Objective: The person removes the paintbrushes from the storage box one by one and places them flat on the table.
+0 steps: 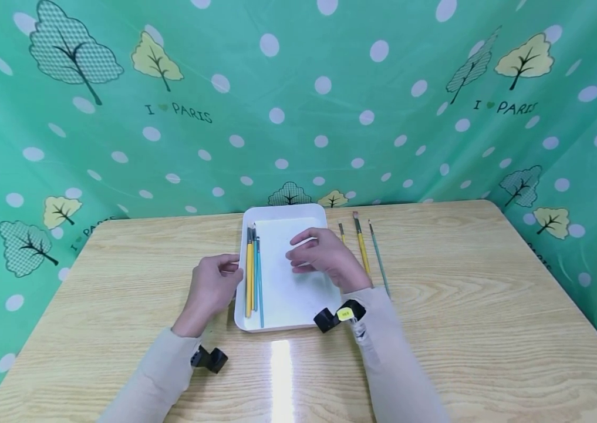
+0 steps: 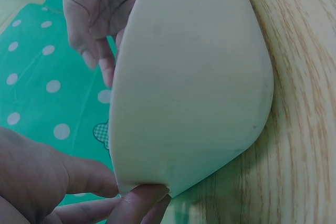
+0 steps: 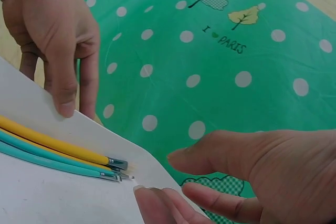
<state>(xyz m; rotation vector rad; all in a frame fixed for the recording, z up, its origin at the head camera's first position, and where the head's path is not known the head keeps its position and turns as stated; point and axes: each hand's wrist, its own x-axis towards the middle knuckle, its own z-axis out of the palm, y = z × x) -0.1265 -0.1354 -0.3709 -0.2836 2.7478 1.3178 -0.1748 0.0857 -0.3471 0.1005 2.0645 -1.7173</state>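
A white tray [image 1: 293, 305] stands on the table. Along its left side lie yellow paintbrushes [image 1: 249, 273] and teal paintbrushes [image 1: 260, 282], side by side, bristles toward the far end. My left hand [image 1: 213, 285] pinches the tray's left wall between thumb and fingers; the left wrist view shows the wall's outer face [image 2: 194, 77] close up. Over the middle of the tray hovers my right hand [image 1: 324, 258], fingers loosely bent and apart, holding nothing. In the right wrist view its thumb and fingertips are separated near the brush tips.
Right of the tray, a yellow brush [image 1: 361, 247] and a teal brush [image 1: 380, 258] lie on the wooden table [image 1: 488, 305]. Another brush [image 1: 341, 229] beside them is partly hidden behind my right hand. A green dotted cloth [image 1: 298, 117] hangs behind the table.
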